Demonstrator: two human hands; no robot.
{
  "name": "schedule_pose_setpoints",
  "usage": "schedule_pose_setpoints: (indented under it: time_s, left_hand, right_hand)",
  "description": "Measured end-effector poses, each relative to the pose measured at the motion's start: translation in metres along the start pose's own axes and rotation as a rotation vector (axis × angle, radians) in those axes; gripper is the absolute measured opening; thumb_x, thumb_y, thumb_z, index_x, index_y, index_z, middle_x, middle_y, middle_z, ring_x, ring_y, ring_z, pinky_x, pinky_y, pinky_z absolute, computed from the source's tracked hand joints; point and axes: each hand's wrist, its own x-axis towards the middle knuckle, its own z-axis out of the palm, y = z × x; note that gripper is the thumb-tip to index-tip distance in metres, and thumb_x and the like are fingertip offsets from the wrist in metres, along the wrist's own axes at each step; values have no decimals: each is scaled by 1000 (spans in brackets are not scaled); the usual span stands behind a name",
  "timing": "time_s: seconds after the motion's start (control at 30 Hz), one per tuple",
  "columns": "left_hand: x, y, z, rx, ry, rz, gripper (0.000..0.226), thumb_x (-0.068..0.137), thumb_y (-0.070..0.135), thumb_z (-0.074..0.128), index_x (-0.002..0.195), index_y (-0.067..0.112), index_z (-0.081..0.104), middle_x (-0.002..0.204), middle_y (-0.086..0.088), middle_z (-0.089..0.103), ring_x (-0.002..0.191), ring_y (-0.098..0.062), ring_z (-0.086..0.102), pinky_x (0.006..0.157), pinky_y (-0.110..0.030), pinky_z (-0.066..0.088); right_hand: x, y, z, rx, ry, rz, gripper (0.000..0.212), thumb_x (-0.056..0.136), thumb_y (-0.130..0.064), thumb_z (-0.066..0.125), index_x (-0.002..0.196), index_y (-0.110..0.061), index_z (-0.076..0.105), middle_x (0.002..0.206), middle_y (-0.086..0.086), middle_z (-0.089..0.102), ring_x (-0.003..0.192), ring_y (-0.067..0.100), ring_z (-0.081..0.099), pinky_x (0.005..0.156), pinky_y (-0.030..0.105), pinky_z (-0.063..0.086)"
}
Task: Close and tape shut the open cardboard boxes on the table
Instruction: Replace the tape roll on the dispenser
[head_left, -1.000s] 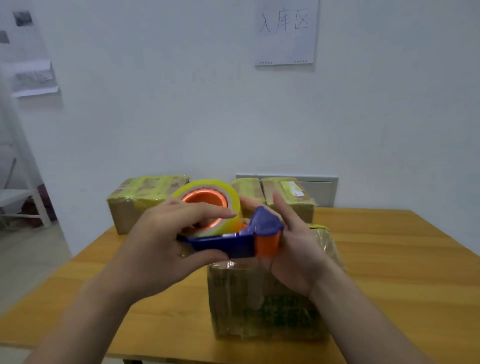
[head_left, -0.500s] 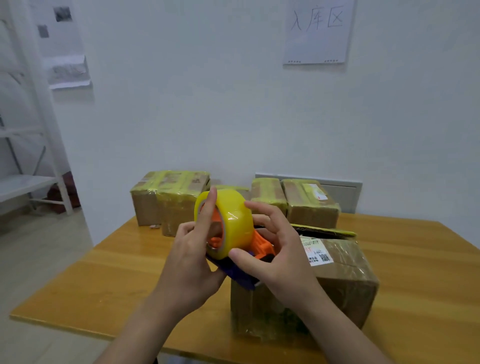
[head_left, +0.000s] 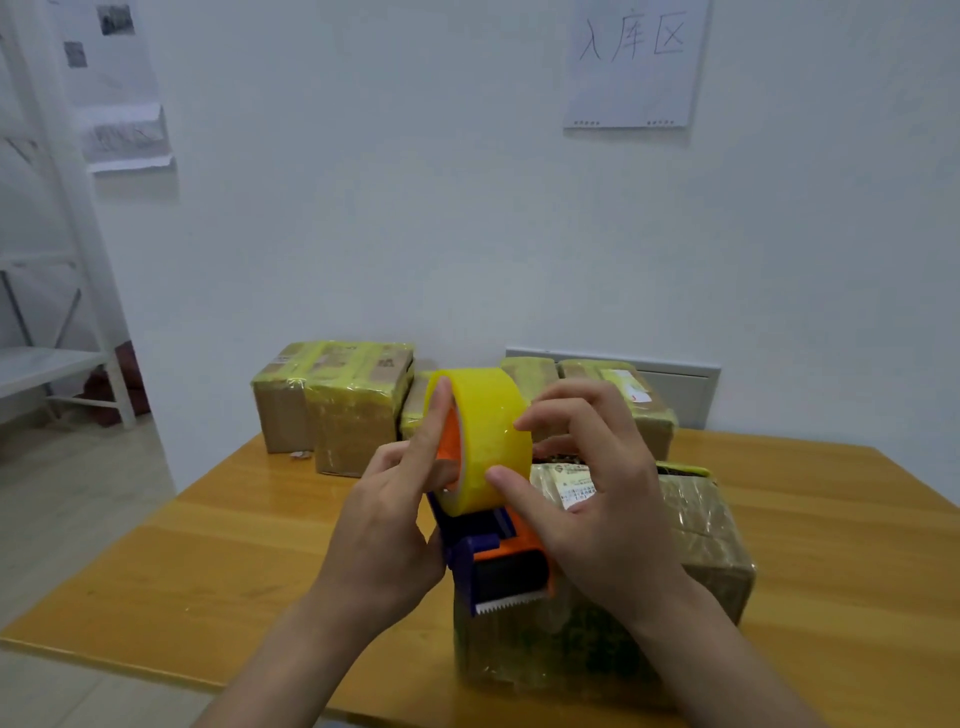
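The brown film-wrapped cardboard box (head_left: 696, 530) sits mid-table. Held just above its 9 o'clock end, the yellow tape roll (head_left: 480, 441) on its blue-and-orange plastic dispenser (head_left: 498, 566), shown core-on a second ago, is now turned edge-on with the toothed blade at 6 o'clock. The dispenser is gripped by the left hand (head_left: 387, 525) and the roll's face is pinched by the right hand (head_left: 597, 509), so the tape's loose end is judged to be sought before sealing.
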Motion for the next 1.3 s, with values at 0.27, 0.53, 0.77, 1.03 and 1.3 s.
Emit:
schedule_pose_setpoints:
  time_s: [0.27,0.53,0.77,1.03,1.3]
  left_hand:
    - [28,18,7,159,-41,125,113,70,4,83,162,9,17,94,6,72,87,-9,49,82,-16,39]
    - [29,33,25,156,-93,169,106,77,11,70,165,22,12,93,8,72,82,-11,56,77,-28,45]
    - [26,35,31,130,-160,128,121,72,4,86,166,20,10,91,10,72,83,-8,55,77,-27,45]
    - [23,37,31,134,-145,97,112,70,2,75,164,18,16,90,9,71,80,-9,47,72,-22,41]
    - [23,37,32,143,-147,78,112,71,6,65,166,24,8,86,7,71,75,-14,52,71,-31,44]
  right_hand:
    - [-4,12,-23,-82,132,-61,18,87,-16,80,97,-6,70,102,0,62,93,12,64,76,24,59]
    - [-13,17,-42,-164,94,-83,22,87,-12,77,107,-5,72,109,2,64,106,15,61,87,29,55]
    - [-10,15,-46,-286,103,-161,32,85,-13,79,115,-1,75,111,8,68,105,24,63,95,25,49]
    - [-6,11,-44,-315,104,-176,15,90,-13,73,101,-3,76,100,7,68,94,22,63,87,23,49]
    - [4,5,-40,-327,48,-32,4,93,-10,68,91,-11,65,92,-2,59,90,16,54,78,26,46]
